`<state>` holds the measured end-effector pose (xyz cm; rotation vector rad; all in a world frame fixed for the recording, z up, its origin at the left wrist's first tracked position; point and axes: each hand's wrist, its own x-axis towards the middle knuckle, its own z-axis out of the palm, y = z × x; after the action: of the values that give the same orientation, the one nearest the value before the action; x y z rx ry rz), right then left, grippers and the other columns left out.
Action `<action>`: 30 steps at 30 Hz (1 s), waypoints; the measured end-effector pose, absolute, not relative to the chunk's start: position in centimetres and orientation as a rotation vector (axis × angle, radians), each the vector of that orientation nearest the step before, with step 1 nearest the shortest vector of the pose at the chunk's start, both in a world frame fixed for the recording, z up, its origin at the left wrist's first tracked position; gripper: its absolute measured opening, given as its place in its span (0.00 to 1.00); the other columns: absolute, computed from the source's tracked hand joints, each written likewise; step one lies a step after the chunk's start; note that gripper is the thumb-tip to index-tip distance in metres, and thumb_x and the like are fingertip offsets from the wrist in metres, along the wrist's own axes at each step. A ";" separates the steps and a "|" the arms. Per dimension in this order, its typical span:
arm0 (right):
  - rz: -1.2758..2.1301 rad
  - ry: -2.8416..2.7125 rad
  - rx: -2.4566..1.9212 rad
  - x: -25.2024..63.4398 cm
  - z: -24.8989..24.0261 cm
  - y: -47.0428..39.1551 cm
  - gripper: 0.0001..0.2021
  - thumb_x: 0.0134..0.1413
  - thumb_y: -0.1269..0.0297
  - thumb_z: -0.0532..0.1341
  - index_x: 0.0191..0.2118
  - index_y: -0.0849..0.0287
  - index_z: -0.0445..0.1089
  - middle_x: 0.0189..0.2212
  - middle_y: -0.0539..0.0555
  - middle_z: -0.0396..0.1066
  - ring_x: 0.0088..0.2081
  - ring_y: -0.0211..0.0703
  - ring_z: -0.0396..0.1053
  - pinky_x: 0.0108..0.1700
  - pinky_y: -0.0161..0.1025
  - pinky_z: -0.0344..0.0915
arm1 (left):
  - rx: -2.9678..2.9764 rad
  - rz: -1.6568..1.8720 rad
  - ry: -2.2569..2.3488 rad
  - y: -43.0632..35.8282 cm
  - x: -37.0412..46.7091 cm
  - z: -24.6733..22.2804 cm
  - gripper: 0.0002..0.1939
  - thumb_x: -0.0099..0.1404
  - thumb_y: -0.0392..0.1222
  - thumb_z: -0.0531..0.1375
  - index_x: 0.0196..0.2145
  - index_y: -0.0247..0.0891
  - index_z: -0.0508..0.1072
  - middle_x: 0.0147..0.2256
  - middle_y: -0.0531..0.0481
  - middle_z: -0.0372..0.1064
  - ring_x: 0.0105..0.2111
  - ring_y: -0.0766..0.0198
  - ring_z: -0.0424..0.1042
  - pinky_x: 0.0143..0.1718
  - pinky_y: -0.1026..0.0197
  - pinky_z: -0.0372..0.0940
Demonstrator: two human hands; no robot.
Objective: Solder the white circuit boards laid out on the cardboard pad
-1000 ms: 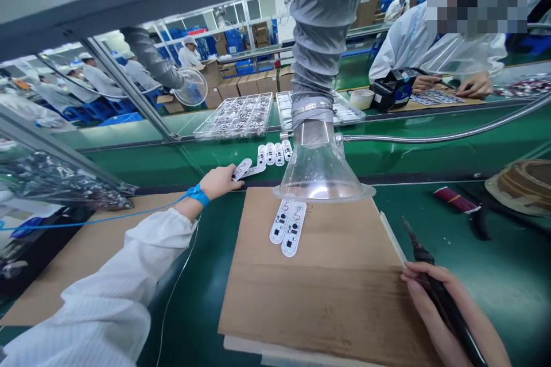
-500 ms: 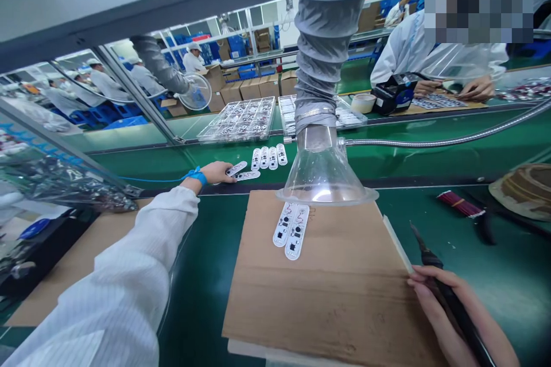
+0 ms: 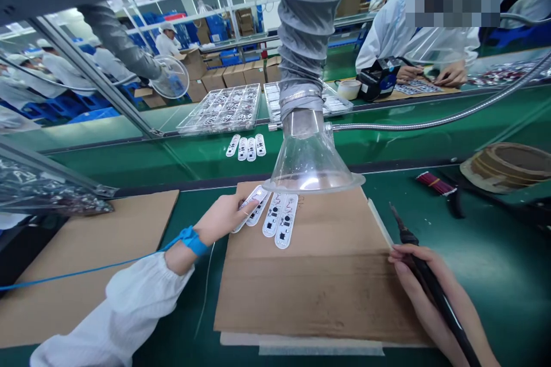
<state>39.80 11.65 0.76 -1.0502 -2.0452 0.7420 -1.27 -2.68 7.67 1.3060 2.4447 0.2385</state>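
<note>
Left hand [image 3: 224, 217]: closed on two white circuit boards [image 3: 255, 204], fingers pinching them at the near-left corner of the cardboard sheet [image 3: 318, 286]; blue wrist strap [image 3: 192, 240] with blue cord running off to the left. Held boards touching the cardboard, just beside two further boards [image 3: 280, 220] lying flat under the clear funnel hood [image 3: 310, 163].
Right hand [image 3: 434, 298]: wrapped around a black soldering iron [image 3: 424, 275], tip pointing away, off the right edge of the cardboard, over the green bench [image 3: 495, 263].
Beyond the cardboard, on the green belt: row of three or four white boards [image 3: 246, 147], well apart from the left hand.
Behind those: clear compartment trays [image 3: 224, 107] with small parts.
Right side: bundle of red wires [image 3: 434, 183]; brown tape roll [image 3: 508, 165].
Left side: second cardboard sheet [image 3: 86, 258].
Far right, across the belt: another person in white, both hands on a sheet of parts.
</note>
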 end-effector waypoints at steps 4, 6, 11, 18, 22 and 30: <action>0.751 -2.022 -1.055 39.4 0.4 11.6 0.15 0.70 0.53 0.62 0.55 0.55 0.72 0.50 0.58 0.74 0.46 0.47 0.76 0.46 0.45 0.77 | 1.239 0.364 2.569 -2.6 -2.5 7.2 0.24 0.77 0.61 0.49 0.40 0.40 0.73 0.38 0.43 0.77 0.39 0.50 0.76 0.37 0.55 0.64; 0.761 -2.007 -1.057 39.1 0.2 11.6 0.13 0.69 0.52 0.61 0.51 0.51 0.73 0.47 0.58 0.75 0.44 0.51 0.77 0.42 0.46 0.78 | 1.249 0.377 2.587 -2.5 -3.2 7.2 0.22 0.77 0.57 0.49 0.43 0.39 0.74 0.44 0.40 0.76 0.46 0.49 0.75 0.44 0.54 0.66; 0.777 -2.003 -1.044 38.9 0.4 11.8 0.11 0.68 0.49 0.59 0.45 0.49 0.73 0.40 0.59 0.75 0.37 0.53 0.77 0.34 0.47 0.77 | 1.264 0.416 2.442 -2.7 -2.7 7.3 0.15 0.75 0.52 0.54 0.47 0.41 0.75 0.42 0.46 0.78 0.42 0.54 0.77 0.40 0.58 0.68; 0.770 -2.044 -0.999 38.2 2.3 11.5 0.13 0.69 0.49 0.58 0.46 0.52 0.71 0.42 0.59 0.74 0.40 0.50 0.77 0.41 0.46 0.78 | 1.219 0.572 2.253 -3.2 1.8 6.9 0.16 0.72 0.51 0.59 0.52 0.42 0.72 0.41 0.49 0.79 0.42 0.55 0.79 0.42 0.57 0.70; 0.836 -2.315 -0.871 37.0 5.0 12.4 0.10 0.68 0.53 0.62 0.47 0.52 0.71 0.45 0.57 0.75 0.44 0.47 0.77 0.45 0.42 0.77 | 1.363 0.650 2.109 -4.6 3.6 6.3 0.21 0.75 0.56 0.56 0.59 0.45 0.68 0.41 0.49 0.77 0.40 0.56 0.78 0.42 0.56 0.70; 1.063 -2.509 -0.623 30.0 4.6 14.2 0.16 0.66 0.59 0.64 0.56 0.52 0.66 0.51 0.57 0.71 0.47 0.46 0.75 0.52 0.47 0.77 | 1.764 0.302 2.066 -5.0 4.0 5.4 0.26 0.78 0.63 0.53 0.64 0.46 0.65 0.53 0.44 0.71 0.41 0.55 0.76 0.38 0.56 0.67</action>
<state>30.03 14.18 4.63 -0.6228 -2.5087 1.0635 4.00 -4.95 5.39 1.7644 2.0661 0.3024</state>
